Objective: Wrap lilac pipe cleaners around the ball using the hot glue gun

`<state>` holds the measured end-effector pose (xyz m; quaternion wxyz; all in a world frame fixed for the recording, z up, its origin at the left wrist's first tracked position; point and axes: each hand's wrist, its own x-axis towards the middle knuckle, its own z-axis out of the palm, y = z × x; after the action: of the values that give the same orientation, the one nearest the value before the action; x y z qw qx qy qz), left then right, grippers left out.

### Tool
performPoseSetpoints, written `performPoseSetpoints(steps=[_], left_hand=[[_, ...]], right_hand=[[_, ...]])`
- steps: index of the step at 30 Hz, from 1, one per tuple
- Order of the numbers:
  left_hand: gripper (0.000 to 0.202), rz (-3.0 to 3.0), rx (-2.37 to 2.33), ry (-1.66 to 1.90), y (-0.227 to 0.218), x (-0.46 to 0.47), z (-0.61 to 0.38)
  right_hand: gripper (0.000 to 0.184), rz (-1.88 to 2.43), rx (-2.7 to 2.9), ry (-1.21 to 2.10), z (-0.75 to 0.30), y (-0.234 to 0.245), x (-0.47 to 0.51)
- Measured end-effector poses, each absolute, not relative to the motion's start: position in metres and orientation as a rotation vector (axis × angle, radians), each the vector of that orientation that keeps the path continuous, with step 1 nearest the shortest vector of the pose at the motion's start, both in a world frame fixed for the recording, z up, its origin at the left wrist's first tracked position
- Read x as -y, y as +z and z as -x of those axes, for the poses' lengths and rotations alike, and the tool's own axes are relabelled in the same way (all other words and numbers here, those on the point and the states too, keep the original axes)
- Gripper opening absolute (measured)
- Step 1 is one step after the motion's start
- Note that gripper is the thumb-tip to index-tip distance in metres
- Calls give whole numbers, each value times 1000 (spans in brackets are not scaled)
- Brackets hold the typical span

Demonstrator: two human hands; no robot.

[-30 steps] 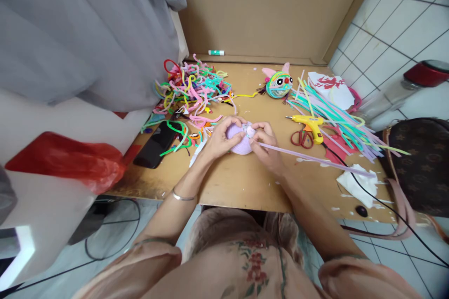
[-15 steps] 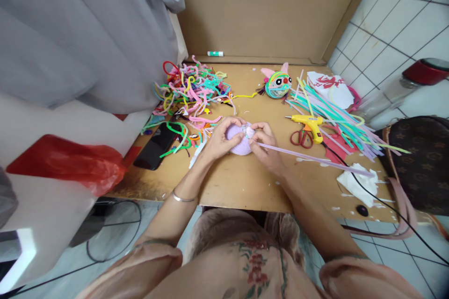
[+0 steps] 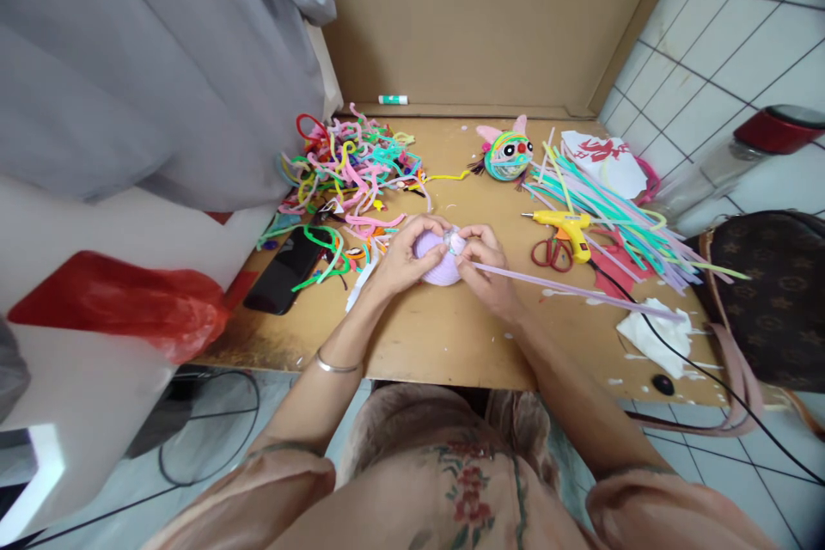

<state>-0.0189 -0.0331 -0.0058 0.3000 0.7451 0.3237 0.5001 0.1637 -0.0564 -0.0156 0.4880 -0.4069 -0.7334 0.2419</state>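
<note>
A round lilac ball (image 3: 440, 272) wound in pipe cleaner lies between my hands, just above the table. My left hand (image 3: 407, 253) is closed around its left side, with the thumb pressed near its top. At the ball's right end, a small paler patch shows between the fingertips. There my right hand (image 3: 485, 265) pinches a long lilac pipe cleaner (image 3: 567, 284), whose free length trails right across the table. The fingers hide exactly where the strand meets the ball.
Tangled pipe cleaners (image 3: 361, 163) and a black phone (image 3: 284, 271) lie left. Behind sits a finished animal-faced ball (image 3: 509, 156). Rightward are a yellow glue gun (image 3: 560, 223), red-handled scissors (image 3: 553, 253), straight pipe cleaners (image 3: 606, 198), crumpled tissue (image 3: 657, 339), a brown bag (image 3: 766, 301) and a bottle (image 3: 728, 163).
My hands keep nearly the same hold on the ball and the strand. The whole view has shifted very slightly.
</note>
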Motion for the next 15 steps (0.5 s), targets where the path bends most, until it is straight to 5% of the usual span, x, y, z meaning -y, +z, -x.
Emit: performPoseSetpoints(steps=[15], left_hand=[[25,-1983,-892,1299,-6,33,21]], right_hand=[[14,990,1784,609,-164,-15,57]])
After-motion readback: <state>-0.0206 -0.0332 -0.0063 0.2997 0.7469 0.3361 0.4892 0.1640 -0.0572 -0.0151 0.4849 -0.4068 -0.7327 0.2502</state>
